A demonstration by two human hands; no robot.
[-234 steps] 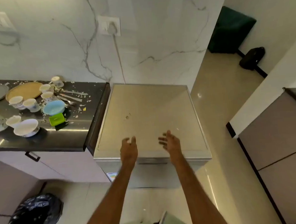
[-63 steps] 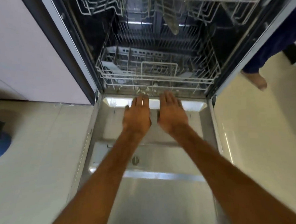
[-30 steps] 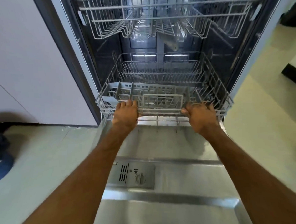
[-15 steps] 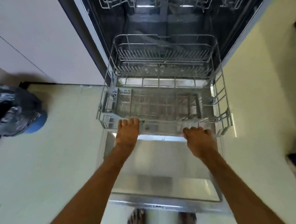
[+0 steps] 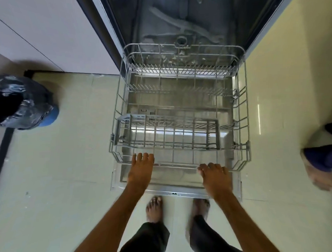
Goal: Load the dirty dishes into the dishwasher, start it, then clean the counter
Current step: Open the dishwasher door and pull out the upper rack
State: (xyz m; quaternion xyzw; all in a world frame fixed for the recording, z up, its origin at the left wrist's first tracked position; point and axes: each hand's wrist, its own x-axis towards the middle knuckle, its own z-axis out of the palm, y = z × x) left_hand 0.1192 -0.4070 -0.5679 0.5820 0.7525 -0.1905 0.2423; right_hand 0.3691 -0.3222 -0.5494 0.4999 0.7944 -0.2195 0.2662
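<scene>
The dishwasher [image 5: 176,21] stands open, its door [image 5: 178,189] lying flat over the floor. The grey wire lower rack [image 5: 243,111] is slid far out over the door and holds no dishes; a grey cutlery basket [image 5: 167,133] sits across its front. My left hand [image 5: 141,170] grips the rack's front rail on the left, fingers curled over the wire. My right hand [image 5: 215,176] grips the same rail on the right. The dirty dishes and the counter are out of view.
A bin lined with a black bag [image 5: 19,100] stands on the floor at the left, beside pale cabinet fronts [image 5: 51,35]. Another person's foot [image 5: 321,167] is at the right edge. My own bare feet [image 5: 155,209] stand just behind the door's edge.
Both hands have pulled the lower rack further out over the door, toward me. The view has tilted down, so my feet show and the upper rack is out of frame.
</scene>
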